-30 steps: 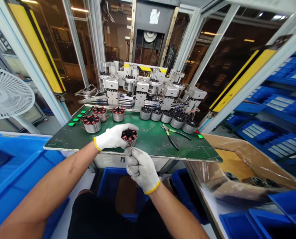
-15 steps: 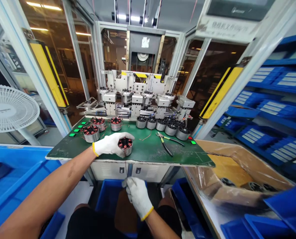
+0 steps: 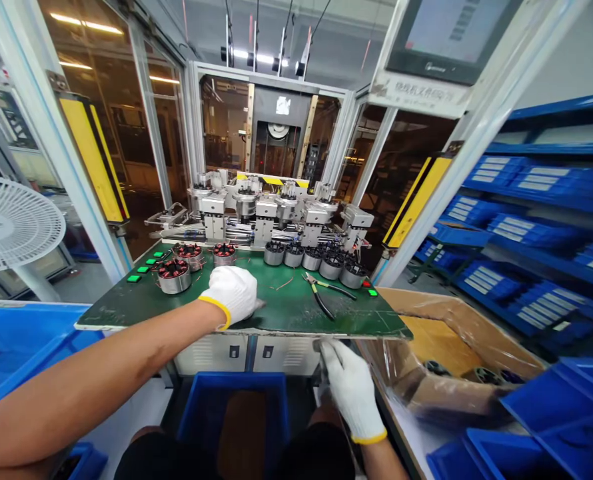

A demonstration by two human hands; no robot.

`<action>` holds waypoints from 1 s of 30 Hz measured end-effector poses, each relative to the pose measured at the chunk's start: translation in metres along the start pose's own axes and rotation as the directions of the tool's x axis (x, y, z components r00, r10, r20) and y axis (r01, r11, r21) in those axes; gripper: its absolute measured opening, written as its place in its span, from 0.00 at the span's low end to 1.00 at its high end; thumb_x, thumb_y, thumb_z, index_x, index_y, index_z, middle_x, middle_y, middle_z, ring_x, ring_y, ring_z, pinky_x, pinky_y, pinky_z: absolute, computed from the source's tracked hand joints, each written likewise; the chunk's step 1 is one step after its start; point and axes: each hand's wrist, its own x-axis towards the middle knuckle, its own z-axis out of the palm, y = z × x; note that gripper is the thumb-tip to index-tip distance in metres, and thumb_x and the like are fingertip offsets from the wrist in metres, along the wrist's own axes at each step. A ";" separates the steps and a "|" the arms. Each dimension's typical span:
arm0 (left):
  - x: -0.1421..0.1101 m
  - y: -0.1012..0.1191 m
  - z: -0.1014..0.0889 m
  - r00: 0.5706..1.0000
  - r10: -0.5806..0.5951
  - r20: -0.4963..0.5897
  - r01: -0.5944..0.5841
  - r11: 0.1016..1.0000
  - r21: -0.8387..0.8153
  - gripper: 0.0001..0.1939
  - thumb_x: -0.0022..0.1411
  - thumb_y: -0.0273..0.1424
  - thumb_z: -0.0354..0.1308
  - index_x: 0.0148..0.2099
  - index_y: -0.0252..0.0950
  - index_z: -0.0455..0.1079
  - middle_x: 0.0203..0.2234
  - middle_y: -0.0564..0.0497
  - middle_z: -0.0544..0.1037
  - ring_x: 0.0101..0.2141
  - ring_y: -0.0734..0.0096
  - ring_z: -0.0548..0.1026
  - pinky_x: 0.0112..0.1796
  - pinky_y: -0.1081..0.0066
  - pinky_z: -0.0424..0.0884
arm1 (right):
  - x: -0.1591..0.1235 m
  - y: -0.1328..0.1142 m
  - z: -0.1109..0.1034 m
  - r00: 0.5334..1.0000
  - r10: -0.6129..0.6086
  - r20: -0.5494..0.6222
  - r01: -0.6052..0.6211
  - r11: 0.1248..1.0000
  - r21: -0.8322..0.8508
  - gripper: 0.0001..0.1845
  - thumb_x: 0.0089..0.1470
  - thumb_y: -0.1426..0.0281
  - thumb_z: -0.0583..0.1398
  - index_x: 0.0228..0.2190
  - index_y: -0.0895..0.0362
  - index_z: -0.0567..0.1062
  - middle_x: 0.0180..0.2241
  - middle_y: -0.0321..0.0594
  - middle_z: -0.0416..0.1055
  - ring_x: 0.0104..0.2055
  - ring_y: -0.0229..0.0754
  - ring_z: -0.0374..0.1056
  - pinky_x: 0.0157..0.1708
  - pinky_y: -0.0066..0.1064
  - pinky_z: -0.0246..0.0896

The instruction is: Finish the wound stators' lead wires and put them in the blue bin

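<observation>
My gloved left hand (image 3: pixel 232 292) is closed low over the green bench top (image 3: pixel 281 317), back of the hand towards me. It covers the motor stator it gripped a moment earlier; almost nothing of that part shows. Below the bench's front edge, to the right, is my gloved right hand (image 3: pixel 352 388) with its fingers pinched together; I cannot make out what is between the fingertips. Copper-wound stators (image 3: pixel 174 277) stand left of my left hand. Diagonal cutters (image 3: pixel 321 293) with black and green handles lie to its right.
Several grey stators (image 3: pixel 330 265) without visible copper line the bench's back right, before a winding machine (image 3: pixel 266 220). Yellow light guards (image 3: pixel 94 160) flank it. A blue bin (image 3: pixel 189 407) sits below the bench, a lined carton (image 3: pixel 456 333) at right, a white fan (image 3: pixel 16 223) at left.
My right hand has moved from below the stator to the right. My left hand has rolled over, hiding the copper-wound stator. The camera view has tilted up and turned slightly right.
</observation>
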 end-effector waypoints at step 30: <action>0.012 -0.057 0.028 0.944 0.319 -0.078 -0.319 0.836 -0.446 0.28 0.46 0.38 0.61 0.52 0.45 0.68 0.47 0.52 0.75 0.44 0.60 0.74 0.41 0.70 0.68 | 0.058 -0.115 0.027 0.822 -0.254 0.510 0.562 0.510 -0.651 0.13 0.62 0.69 0.50 0.38 0.54 0.75 0.29 0.44 0.74 0.32 0.48 0.71 0.30 0.34 0.60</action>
